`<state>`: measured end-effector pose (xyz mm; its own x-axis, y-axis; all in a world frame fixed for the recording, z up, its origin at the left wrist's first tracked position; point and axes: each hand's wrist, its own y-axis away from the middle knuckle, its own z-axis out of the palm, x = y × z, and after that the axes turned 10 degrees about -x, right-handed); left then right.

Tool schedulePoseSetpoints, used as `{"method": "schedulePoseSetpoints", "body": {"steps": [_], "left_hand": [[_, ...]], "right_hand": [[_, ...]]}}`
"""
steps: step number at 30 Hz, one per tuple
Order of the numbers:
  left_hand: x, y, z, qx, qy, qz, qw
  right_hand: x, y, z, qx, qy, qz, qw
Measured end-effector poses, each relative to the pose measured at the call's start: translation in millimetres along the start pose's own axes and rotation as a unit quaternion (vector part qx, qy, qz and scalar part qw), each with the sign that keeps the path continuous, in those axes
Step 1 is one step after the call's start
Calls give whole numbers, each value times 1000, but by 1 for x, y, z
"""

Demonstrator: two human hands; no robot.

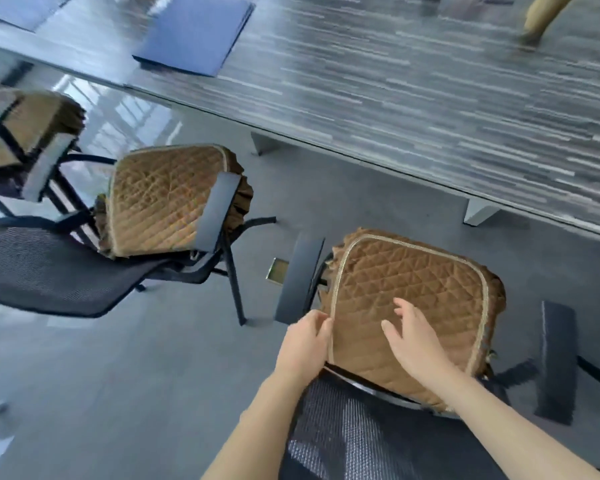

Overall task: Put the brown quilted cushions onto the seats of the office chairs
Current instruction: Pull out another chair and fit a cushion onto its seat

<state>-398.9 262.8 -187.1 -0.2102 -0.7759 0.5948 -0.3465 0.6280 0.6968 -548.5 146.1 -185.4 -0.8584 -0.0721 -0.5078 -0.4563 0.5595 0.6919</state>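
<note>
A brown quilted cushion (409, 299) is lying flat on the seat of the nearest office chair (347, 441), sitting at about 5 o'clock in the view, its pale piping running round the edge and its ruffled skirt hanging over the seat's rim. The left hand (305, 344) is gripping the cushion's near left edge, fingers curled over the piping with the thumb against it. The right hand (413, 341) is hovering over or lightly resting on the middle of the cushion, fingers straight and spread apart, holding nothing; whether the palm is actually touching the fabric is hard to tell. The chair's mesh back is showing at 6 o'clock, just below both forearms, with a dark armrest (298, 278) standing at the cushion's left and another armrest (558, 362) at 4 o'clock.

At 9 o'clock a second chair (42, 268) is already carrying a second cushion (163, 202) on its seat. At 10 o'clock a third cushion (39, 119) is sitting on a further chair, blurred. A long grey striped table (413, 91) is stretching across 12 to 3 o'clock, with a blue folder (194, 32) lying on it at 11 o'clock
</note>
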Motion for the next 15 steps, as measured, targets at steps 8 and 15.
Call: {"method": "schedulePoseSetpoints", "body": {"steps": [8, 15], "left_hand": [[-79, 99, -108, 97, 85, 33, 991], [-176, 162, -216, 169, 145, 9, 975]], "right_hand": [[-127, 55, 105, -24, 12, -87, 996], [-231, 91, 202, -33, -4, -124, 992]]}}
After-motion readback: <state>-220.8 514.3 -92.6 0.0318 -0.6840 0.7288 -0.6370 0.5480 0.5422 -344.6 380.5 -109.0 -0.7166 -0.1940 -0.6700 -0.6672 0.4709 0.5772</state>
